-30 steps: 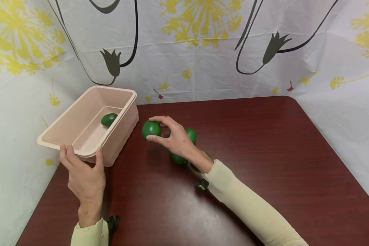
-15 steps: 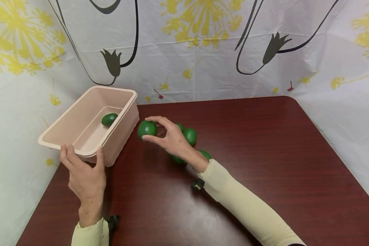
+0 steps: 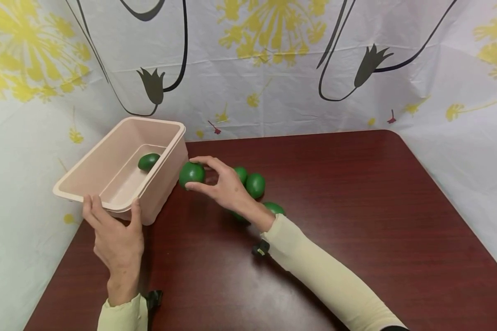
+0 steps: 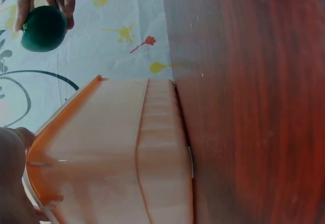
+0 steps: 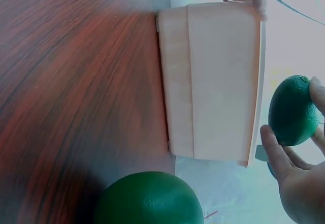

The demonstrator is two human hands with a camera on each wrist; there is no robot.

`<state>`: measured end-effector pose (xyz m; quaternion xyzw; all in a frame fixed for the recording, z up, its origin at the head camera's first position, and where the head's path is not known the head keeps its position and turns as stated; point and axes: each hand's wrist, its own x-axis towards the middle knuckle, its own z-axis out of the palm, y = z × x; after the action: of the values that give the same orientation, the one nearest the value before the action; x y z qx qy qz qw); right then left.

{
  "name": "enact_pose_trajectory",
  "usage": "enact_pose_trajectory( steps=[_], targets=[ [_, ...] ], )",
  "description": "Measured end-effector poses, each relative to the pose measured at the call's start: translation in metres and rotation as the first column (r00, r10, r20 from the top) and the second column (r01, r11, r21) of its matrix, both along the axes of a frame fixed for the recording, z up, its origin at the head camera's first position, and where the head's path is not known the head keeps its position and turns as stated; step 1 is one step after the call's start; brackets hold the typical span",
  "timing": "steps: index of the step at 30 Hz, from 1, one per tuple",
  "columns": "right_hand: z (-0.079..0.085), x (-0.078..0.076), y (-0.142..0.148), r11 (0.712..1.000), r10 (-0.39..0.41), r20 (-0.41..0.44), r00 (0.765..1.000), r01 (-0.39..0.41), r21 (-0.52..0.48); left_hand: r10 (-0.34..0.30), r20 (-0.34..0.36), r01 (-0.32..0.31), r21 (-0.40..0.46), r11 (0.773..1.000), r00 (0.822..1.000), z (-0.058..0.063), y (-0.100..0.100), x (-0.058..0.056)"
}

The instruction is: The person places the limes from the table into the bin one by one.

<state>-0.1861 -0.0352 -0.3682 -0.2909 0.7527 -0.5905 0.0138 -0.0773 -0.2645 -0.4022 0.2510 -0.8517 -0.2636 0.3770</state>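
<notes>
My right hand (image 3: 229, 189) pinches a green avocado (image 3: 191, 174) between thumb and fingertips, above the table and just right of the bin. In the right wrist view that avocado (image 5: 293, 110) shows as a dark green oval with a small stem scar. A pale pink plastic bin (image 3: 165, 181) stands at the table's left side, with one avocado (image 3: 148, 162) lying on its floor. At its near corner my left hand (image 3: 119, 246) grips the rim, thumb on the right side and fingers over the front edge.
Several more avocados sit on the dark red wooden table (image 3: 348, 207), some partly hidden by the right forearm: one (image 3: 255, 185), another behind it (image 3: 240, 174) and a third beside the sleeve (image 3: 274, 208). A patterned white cloth (image 3: 290, 101) hangs behind the table.
My right hand has moved slightly left with the avocado, closer to the bin, uncovering more of the avocados behind it. The left hand has kept its grip on the rim.
</notes>
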Motion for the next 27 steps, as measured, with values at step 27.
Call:
enact_pose_trajectory(
  steps=[27],
  targets=[
    [0.019,0.002,-0.03,0.995,0.025,0.058,0.998,-0.02,-0.093,-0.001,0.004,0.001,-0.012,1.0,1.0,-0.002,-0.001,0.0]
  ],
)
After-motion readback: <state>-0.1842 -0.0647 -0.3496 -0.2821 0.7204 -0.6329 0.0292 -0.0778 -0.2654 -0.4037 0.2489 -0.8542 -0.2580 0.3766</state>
